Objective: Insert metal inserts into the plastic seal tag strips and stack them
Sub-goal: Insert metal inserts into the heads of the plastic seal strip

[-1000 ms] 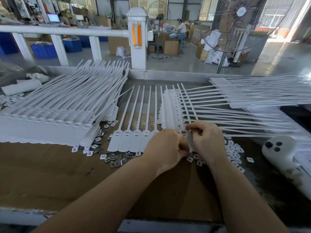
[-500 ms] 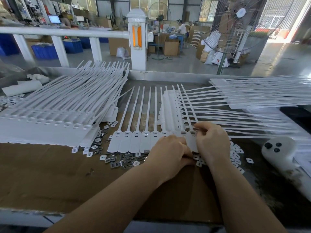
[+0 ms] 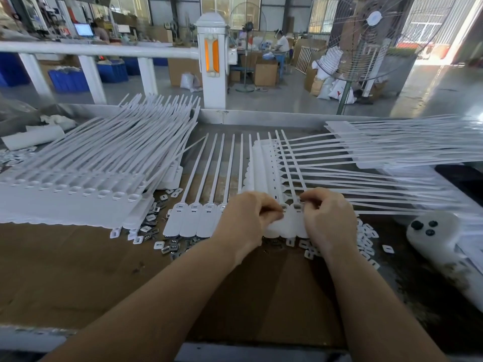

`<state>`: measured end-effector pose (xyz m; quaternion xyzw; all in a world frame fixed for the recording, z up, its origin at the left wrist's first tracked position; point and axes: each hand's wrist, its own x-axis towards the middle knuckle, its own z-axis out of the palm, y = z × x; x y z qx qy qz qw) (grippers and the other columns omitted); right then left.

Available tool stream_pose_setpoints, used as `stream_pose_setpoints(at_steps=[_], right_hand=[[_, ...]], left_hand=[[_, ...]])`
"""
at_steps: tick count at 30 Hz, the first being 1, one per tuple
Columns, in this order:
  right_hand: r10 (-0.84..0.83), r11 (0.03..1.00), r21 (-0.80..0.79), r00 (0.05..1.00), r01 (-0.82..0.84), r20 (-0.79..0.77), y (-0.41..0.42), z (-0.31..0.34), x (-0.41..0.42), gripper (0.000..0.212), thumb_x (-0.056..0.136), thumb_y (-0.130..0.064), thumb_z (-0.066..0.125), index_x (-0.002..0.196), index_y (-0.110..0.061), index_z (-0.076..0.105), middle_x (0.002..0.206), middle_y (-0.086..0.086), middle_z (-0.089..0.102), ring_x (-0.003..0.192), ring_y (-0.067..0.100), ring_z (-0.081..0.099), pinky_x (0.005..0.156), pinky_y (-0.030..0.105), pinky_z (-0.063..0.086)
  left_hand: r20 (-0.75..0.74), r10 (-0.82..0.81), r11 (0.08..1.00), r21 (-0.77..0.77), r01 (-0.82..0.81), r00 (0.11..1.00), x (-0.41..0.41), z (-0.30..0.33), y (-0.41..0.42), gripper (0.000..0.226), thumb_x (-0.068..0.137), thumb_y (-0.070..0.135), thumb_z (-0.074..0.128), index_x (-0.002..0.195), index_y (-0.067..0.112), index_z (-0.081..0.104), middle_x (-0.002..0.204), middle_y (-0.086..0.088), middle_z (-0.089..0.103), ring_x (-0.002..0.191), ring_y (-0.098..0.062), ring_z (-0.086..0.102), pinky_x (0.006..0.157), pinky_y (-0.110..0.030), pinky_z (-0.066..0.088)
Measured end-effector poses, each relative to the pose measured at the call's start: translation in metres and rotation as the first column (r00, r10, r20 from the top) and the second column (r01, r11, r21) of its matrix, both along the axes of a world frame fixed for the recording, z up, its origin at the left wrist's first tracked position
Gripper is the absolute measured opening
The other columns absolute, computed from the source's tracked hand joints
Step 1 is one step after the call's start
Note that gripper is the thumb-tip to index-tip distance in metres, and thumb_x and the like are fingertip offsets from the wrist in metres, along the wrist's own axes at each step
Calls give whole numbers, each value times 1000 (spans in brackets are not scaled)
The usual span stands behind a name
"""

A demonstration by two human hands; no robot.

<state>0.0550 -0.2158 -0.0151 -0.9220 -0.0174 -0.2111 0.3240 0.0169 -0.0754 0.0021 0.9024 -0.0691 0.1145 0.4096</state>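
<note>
A tall finished stack (image 3: 78, 199) lies at the left; the strip in hand (image 3: 198, 218) lies mid-bench, its left tags filled; left hand (image 3: 245, 218) and right hand (image 3: 326, 218), fingers curled, pinch its last tags; loose inserts (image 3: 170, 246) and an unworked pile (image 3: 405, 145) remain.

Single view, head-worn, wide-angle (straight edges bow near the frame borders). Looks forward and down from above the near edge of the workbench (image 3: 78, 270), close enough that both forearms fill the lower frame. Beyond the workbench's far rim the view carries across the factory floor; a standing fan (image 3: 366, 37) sits past the rim, upper right.
</note>
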Motion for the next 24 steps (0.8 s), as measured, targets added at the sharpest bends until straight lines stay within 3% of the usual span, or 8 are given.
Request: stream_pose_setpoints(at_steps=[3,8,12,24], right_hand=[[2,1000,2,1000,-2,-13,0,0,0,20,90,-12,52,99,-18,70,99,1,65,92,16,54,82,26,39],[-4,1000,3,1000,4,-23,0,-1,1,20,90,-14,52,100,-20,69,102,-1,64,93,15,54,85,30,42],[-6,1000,8,1000,7,-24,0,-3,2,21,90,-15,52,101,-20,69,103,0,65,95,15,53,84,29,40],[4,1000,19,999,-4,-33,1,-3,3,22,89,-14,52,101,-20,69,103,-1,67,96,17,56,88,36,46]], left_hand=[[-22,31,999,-27,-31,999,11,5,0,14,89,13,61,98,12,71,81,1,67,78,-11,62,69,-3,41],[30,69,995,69,-71,997,25,4,-6,13,88,12,61,96,13,71,90,2,70,75,-4,56,64,-1,40],[39,82,980,176,-88,996,30,0,-11,13,88,16,61,95,17,71,95,2,70,86,-11,60,75,-17,42],[15,17,903,428,-21,1000,33,1,-14,23,94,24,51,109,17,68,108,-1,59,99,-21,56,87,-33,46]])
